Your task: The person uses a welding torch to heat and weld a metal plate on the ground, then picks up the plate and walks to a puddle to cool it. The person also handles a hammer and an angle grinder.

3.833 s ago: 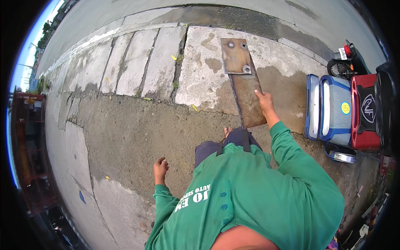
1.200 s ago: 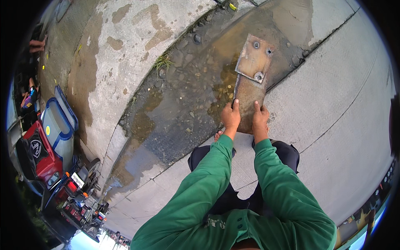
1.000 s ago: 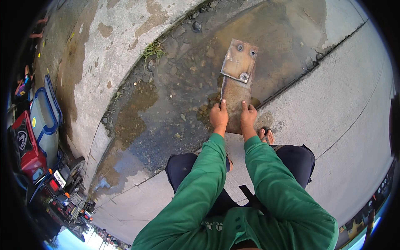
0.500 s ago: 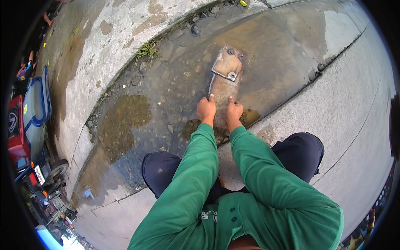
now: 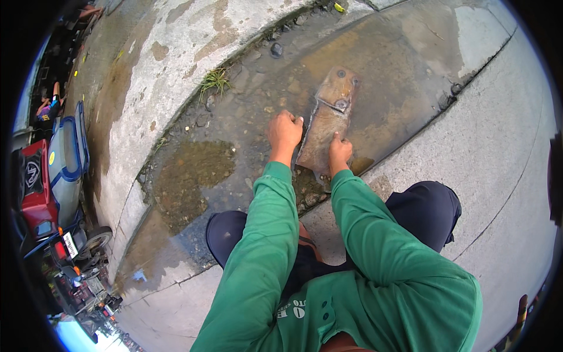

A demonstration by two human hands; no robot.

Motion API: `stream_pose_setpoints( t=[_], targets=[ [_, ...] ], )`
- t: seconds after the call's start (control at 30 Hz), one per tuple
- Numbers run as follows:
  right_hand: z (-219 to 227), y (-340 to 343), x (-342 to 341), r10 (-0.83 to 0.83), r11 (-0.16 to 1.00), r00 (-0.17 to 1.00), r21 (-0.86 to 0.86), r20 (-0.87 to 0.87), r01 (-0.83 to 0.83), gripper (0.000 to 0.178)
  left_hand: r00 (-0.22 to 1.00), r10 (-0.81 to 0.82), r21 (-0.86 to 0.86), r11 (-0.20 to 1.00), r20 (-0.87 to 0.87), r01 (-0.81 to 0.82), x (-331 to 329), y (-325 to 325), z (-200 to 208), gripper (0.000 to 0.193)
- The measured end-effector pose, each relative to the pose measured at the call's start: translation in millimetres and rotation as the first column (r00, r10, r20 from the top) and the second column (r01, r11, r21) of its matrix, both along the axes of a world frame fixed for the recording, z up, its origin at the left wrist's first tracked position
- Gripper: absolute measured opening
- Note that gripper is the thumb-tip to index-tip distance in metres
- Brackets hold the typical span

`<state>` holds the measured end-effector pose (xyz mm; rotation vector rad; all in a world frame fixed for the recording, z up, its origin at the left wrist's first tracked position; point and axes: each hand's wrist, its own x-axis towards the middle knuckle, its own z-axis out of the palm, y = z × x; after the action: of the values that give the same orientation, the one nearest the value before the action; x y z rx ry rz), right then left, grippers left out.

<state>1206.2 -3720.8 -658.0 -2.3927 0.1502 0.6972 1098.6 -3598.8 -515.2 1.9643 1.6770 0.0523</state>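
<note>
A long, flat, brown, rusty-looking plate (image 5: 326,130) lies tilted in shallow murky water. A shorter piece overlaps its far end, where round bolt heads (image 5: 341,104) show. My right hand (image 5: 340,154) grips the near right edge, thumb on top and fingers hidden beneath. Just left of the plate, my left hand (image 5: 284,134) is raised with its fingers curled in. It looks apart from the plate's edge, and nothing shows in it.
Wet gravel (image 5: 193,188) lies left of the plate, with a grass tuft (image 5: 216,81) by the concrete edge. A concrete slab (image 5: 469,152) borders the puddle on the right. At far left stands a red and blue vehicle (image 5: 58,170); a person (image 5: 50,108) is beyond it.
My left hand has come off the plate and moved left and slightly up. The plate's far end has swung rightward, and my right hand still grips its near right edge.
</note>
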Motion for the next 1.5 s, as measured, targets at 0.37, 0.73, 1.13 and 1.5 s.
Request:
stream_pose_setpoints(
  t=[0.37,0.73,1.13,1.5],
  targets=[
    [3.9,-2.4,10.1,-0.016,1.000,1.000,0.022,-0.026,0.017,0.055,0.757,-0.650,-0.296,0.737,-0.067,0.608,-16.6,-75.4,186.8,0.041],
    [-3.3,-7.3,5.5,0.054,0.989,0.987,0.147,-0.150,-0.032,0.071,0.657,-0.752,-0.273,0.624,0.043,0.732,-2.4,-64.2,135.2,0.041],
    [-7.5,-20.7,7.5,0.155,0.975,0.987,0.169,-0.040,-0.146,0.067,0.685,-0.728,-0.357,0.635,0.019,0.685,10.8,-69.3,112.5,0.043],
    [-13.4,-12.3,22.7,0.109,0.983,0.992,0.156,-0.055,-0.099,0.065,0.648,-0.761,-0.305,0.612,0.023,0.730,28.3,-66.7,113.0,0.043]
  ],
)
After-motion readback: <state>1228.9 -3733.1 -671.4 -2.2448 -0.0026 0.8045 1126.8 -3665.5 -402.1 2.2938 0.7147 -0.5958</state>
